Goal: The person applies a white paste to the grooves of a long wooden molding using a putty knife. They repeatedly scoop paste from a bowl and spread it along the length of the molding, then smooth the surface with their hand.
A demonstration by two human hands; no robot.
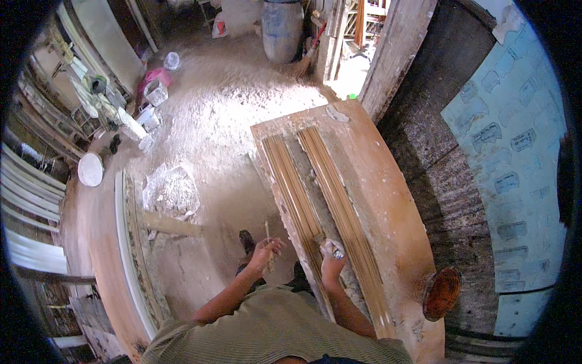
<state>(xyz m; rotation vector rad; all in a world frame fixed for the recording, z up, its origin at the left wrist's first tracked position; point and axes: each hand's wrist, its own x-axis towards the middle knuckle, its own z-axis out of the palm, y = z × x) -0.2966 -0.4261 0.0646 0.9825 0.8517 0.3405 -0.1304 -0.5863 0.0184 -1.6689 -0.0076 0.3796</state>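
On the workbench (388,206) lie two long, brown, ridged moulds, a left mould (294,194) and a right mould (339,206), side by side and glossy along their grooves. My right hand (333,267) is closed over the near half of the left mould. From its fingers a small brush-like tool (318,239) reaches down to the grooves; its exact kind is hard to make out. Left of the bench, my left hand (264,253) is closed around a thin pale stick (267,230) that points upward, held in the air above the floor.
An orange-brown round dish (441,294) sits at the bench's right edge. Left on the floor are a plastic sheet with white material (171,191), a white bucket lid (90,169) and a long board (106,242). Beyond stand a blue drum (282,33) and a broom (306,60) by the doorway.
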